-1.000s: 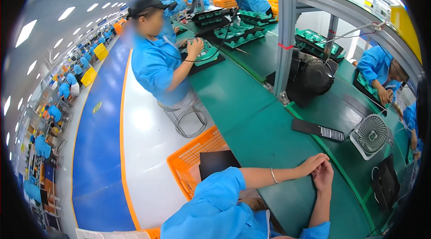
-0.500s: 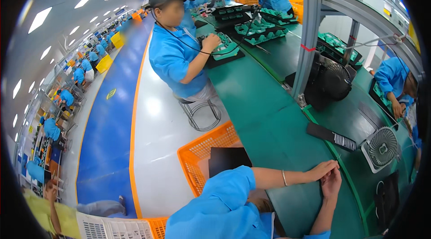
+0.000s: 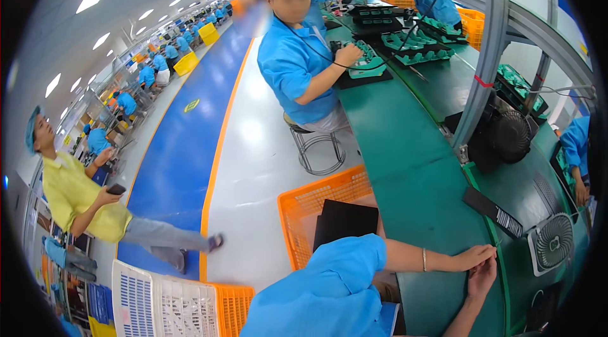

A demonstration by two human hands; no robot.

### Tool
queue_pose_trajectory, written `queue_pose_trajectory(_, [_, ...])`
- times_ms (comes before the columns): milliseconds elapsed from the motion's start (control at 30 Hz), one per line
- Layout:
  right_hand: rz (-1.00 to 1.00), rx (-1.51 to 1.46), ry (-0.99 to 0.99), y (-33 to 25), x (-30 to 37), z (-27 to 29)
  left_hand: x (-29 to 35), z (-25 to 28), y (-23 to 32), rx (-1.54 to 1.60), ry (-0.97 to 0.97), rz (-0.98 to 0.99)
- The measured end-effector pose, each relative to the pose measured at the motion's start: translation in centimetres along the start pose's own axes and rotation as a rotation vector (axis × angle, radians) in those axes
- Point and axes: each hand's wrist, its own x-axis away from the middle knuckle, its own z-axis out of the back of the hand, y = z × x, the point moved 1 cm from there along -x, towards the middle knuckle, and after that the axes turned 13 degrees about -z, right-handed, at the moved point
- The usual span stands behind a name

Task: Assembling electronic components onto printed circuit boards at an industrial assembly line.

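Observation:
Over the green bench (image 3: 430,217), at its near part, my left hand (image 3: 474,257) and my right hand (image 3: 482,279) meet at the fingertips. The left wrist wears a bracelet. Both hands have their fingers drawn together in a pinch; whatever may be between them is hidden or too small to name. Just beyond the hands lies a black slab with a white striped label (image 3: 493,212). A grey desk fan (image 3: 552,242) stands to its right.
Left of the bench is an orange crate (image 3: 294,210) with black sheets (image 3: 345,226). White baskets (image 3: 180,305) stand at lower left. Farther up the bench, a seated co-worker (image 3: 304,65) handles green parts. A metal post (image 3: 484,65) rises beside a black fan (image 3: 506,134). A person in yellow (image 3: 88,198) walks at left.
My view has swung left, so the bench and crate sit farther right in it. The person in yellow now shows almost whole, phone in hand. My hands remain together at the fingertips.

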Motion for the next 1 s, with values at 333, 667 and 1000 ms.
queue_pose_trajectory(333, [-0.023, 0.034, -0.114, -0.3, 1.0, 0.2, 0.7, -0.3, 0.8, -0.009, -0.001, 0.048])
queue_pose_trajectory(667, [-0.038, 0.106, -0.227, -0.7, -1.1, 2.9, 0.2, -0.5, -1.0, -0.233, -0.028, 0.021])
queue_pose_trajectory(1000, [-0.017, 0.089, -0.375, -0.8, -1.9, 5.1, 0.5, -2.0, -0.3, -0.259, 0.128, -0.125])
